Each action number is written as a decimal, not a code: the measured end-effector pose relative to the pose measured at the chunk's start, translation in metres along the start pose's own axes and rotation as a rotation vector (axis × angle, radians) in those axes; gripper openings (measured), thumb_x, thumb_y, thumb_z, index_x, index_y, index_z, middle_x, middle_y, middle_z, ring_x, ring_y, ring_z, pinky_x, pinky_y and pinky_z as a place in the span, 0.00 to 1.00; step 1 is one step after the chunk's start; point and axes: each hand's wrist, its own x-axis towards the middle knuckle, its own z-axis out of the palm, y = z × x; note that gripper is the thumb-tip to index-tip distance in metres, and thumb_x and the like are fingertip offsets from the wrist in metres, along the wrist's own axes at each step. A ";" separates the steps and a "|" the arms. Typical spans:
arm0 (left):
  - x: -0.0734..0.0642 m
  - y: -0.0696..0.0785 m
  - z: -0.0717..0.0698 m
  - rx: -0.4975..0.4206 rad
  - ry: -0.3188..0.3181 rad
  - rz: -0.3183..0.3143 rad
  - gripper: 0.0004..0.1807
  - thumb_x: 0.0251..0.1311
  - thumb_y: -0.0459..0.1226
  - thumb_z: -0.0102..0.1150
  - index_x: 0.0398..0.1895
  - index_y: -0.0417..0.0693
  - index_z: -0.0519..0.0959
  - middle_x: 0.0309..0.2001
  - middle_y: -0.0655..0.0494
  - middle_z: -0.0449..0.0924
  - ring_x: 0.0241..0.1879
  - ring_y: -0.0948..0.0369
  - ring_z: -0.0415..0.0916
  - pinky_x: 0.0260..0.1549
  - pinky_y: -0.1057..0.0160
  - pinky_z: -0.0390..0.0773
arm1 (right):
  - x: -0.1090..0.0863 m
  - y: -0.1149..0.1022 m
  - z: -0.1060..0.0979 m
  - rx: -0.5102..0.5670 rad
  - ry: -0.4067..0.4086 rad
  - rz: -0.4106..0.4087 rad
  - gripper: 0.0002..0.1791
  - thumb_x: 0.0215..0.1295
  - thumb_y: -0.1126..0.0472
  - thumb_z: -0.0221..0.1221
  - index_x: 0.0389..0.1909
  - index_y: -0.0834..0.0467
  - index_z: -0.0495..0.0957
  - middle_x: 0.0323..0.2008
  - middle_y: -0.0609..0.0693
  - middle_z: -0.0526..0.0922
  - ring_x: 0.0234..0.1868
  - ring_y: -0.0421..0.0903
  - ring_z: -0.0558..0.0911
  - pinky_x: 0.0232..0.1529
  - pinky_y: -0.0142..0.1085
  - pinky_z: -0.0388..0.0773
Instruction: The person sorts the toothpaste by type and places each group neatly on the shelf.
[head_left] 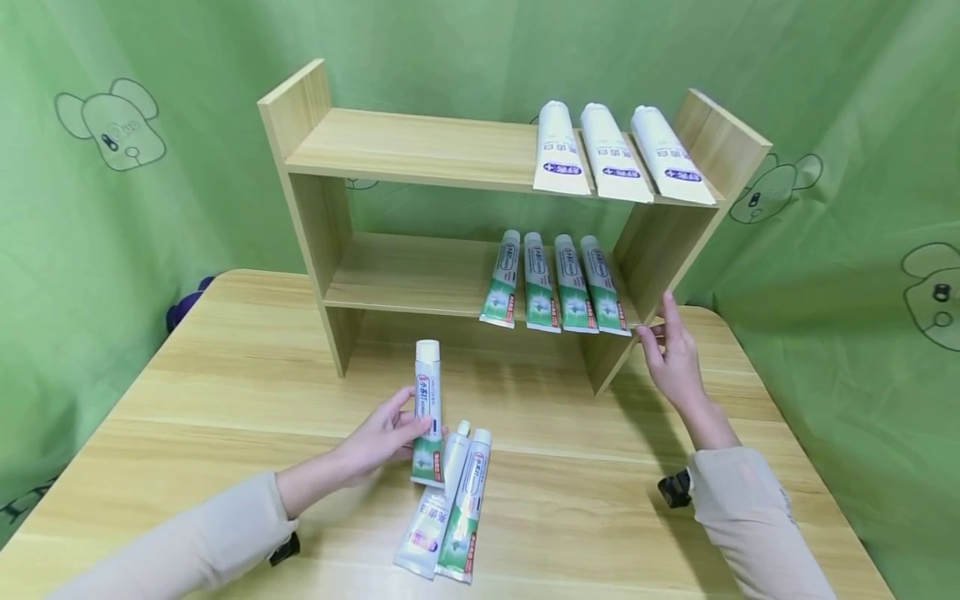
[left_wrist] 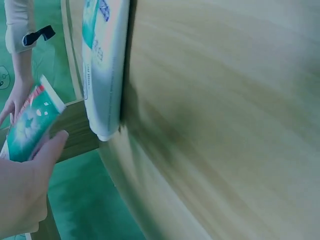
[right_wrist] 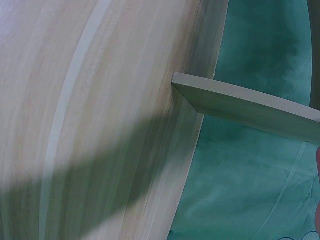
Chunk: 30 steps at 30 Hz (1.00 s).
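Observation:
My left hand (head_left: 382,437) grips a green-and-silver toothpaste tube (head_left: 427,408), cap upward, above the table. In the left wrist view the thumb lies along that tube (left_wrist: 32,125). Just under it, a white toothpaste tube (head_left: 423,533) and another green-and-silver tube (head_left: 465,508) lie side by side on the tabletop. My right hand (head_left: 675,358) touches the wooden shelf (head_left: 600,367) at its right side panel, index finger extended and thumb by the front edge. In the right wrist view, only a sliver of finger shows at the right edge.
Three white tubes (head_left: 618,158) lie on the right of the top board (head_left: 412,150). Several green-and-silver tubes (head_left: 573,283) lie on the right of the middle board (head_left: 412,267). A green curtain (head_left: 480,42) hangs behind the wooden table (head_left: 225,400).

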 end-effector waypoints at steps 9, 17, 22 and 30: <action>0.009 0.029 0.003 0.010 -0.003 -0.043 0.26 0.68 0.41 0.42 0.65 0.43 0.50 0.47 0.35 0.72 0.42 0.56 0.76 0.48 0.50 0.79 | 0.001 0.001 0.001 -0.005 0.003 -0.004 0.38 0.63 0.72 0.52 0.70 0.52 0.47 0.40 0.70 0.72 0.28 0.43 0.74 0.34 0.09 0.68; 0.035 0.063 0.004 -0.041 0.020 -0.130 0.41 0.53 0.21 0.45 0.69 0.47 0.43 0.60 0.33 0.59 0.57 0.47 0.66 0.55 0.48 0.72 | 0.001 0.001 0.001 0.007 -0.002 0.004 0.43 0.58 0.78 0.53 0.70 0.51 0.46 0.39 0.69 0.73 0.31 0.30 0.71 0.32 0.10 0.68; 0.044 0.068 -0.001 -0.044 0.042 -0.155 0.47 0.49 0.17 0.45 0.71 0.48 0.40 0.61 0.34 0.58 0.59 0.43 0.61 0.59 0.48 0.69 | -0.001 0.001 0.001 0.002 -0.001 0.009 0.43 0.58 0.77 0.53 0.70 0.50 0.47 0.40 0.68 0.71 0.32 0.28 0.70 0.29 0.10 0.69; 0.057 0.075 -0.003 -0.042 0.091 -0.096 0.30 0.60 0.25 0.47 0.66 0.33 0.53 0.58 0.37 0.67 0.48 0.55 0.74 0.52 0.58 0.77 | -0.001 0.000 0.001 0.000 0.006 0.012 0.39 0.62 0.73 0.52 0.70 0.50 0.47 0.40 0.70 0.72 0.33 0.27 0.70 0.31 0.09 0.67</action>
